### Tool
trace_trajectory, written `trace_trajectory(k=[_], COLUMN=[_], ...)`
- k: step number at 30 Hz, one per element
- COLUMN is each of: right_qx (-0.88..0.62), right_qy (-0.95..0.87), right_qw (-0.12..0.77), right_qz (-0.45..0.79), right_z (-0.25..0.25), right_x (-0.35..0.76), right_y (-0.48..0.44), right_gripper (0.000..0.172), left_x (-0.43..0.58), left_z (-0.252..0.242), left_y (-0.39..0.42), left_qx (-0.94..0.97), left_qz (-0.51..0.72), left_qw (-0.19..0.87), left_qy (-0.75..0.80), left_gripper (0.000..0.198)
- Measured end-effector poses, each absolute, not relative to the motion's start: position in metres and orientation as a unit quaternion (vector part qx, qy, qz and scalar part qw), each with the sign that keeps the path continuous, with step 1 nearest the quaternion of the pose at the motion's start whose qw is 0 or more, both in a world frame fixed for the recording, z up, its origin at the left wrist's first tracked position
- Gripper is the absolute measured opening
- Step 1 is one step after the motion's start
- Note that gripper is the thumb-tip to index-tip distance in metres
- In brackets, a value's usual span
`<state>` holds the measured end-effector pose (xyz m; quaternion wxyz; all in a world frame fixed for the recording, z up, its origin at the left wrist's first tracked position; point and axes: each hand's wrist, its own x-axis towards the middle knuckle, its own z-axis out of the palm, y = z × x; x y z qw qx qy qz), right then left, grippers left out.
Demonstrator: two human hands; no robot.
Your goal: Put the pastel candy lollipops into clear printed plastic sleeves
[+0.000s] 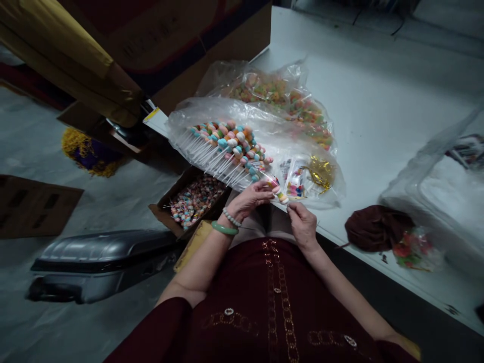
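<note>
My left hand (259,196), with a bead bracelet and a green bangle at the wrist, is closed on a marshmallow candy stick (280,194) of pink, yellow and white pieces. At the candy's near end, my right hand (302,220) pinches thumb and finger together; its tip grip hides what exactly is between them. Just beyond lies a pile of marshmallow candy sticks (230,146) on a clear plastic bag (212,108), their white sticks pointing left. Printed wrappers (296,176) and gold twist ties (321,174) sit to the right of the pile.
Another bag of colourful candy (276,93) rests behind on the white table (370,111). Below the table's left edge stands a carton of candy sticks (194,199). A grey suitcase (102,257), a large box (212,65) and a dark red cloth bag (374,228) are around.
</note>
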<state>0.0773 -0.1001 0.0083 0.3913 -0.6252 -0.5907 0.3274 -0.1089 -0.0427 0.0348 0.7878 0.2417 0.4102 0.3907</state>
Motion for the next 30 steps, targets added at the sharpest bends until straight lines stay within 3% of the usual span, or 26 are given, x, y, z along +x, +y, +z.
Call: trace_trajectory(k=[4,9,12,15,19,22,25,30], right_qx=[-0.608,-0.607,-0.581,-0.479,-0.379,-0.468,-0.587,-0.581], right_qy=[-0.596,-0.559,-0.423,-0.258,-0.173,-0.247,-0.450,-0.700], right_qw=[0.388,0.383,0.394,0.349,0.296,0.327,0.367,0.309], right_qz=[0.353,0.415,0.573,0.763,0.860,0.783,0.564,0.277], right_z=[0.009,0.015,0.019,0.022,0.021,0.016,0.011,0.010], right_x=[0.076,0.068,0.069,0.076,0.079,0.075,0.072,0.072], right_y=[-0.097,-0.095,-0.092,-0.088,-0.088,-0.092,-0.099,-0.108], right_gripper=[0.014,0.010,0.008,0.017,0.022,0.018,0.010,0.019], left_x=[-0.120,-0.095,-0.079,-0.076,-0.079,-0.078,-0.078,-0.089], left_z=[0.045,0.047,0.047,0.047,0.043,0.039,0.037,0.042], left_y=[-0.026,-0.017,-0.022,-0.027,-0.033,-0.038,-0.041,-0.038], left_qx=[0.140,0.126,0.144,0.125,0.101,0.135,0.168,0.080], left_qz=[0.476,0.483,0.509,0.505,0.491,0.502,0.476,0.455], left_qw=[0.792,0.789,0.775,0.781,0.795,0.768,0.741,0.786], left_qy=[0.356,0.358,0.345,0.345,0.342,0.373,0.442,0.411], left_gripper=[0.029,0.028,0.031,0.033,0.032,0.035,0.038,0.028])
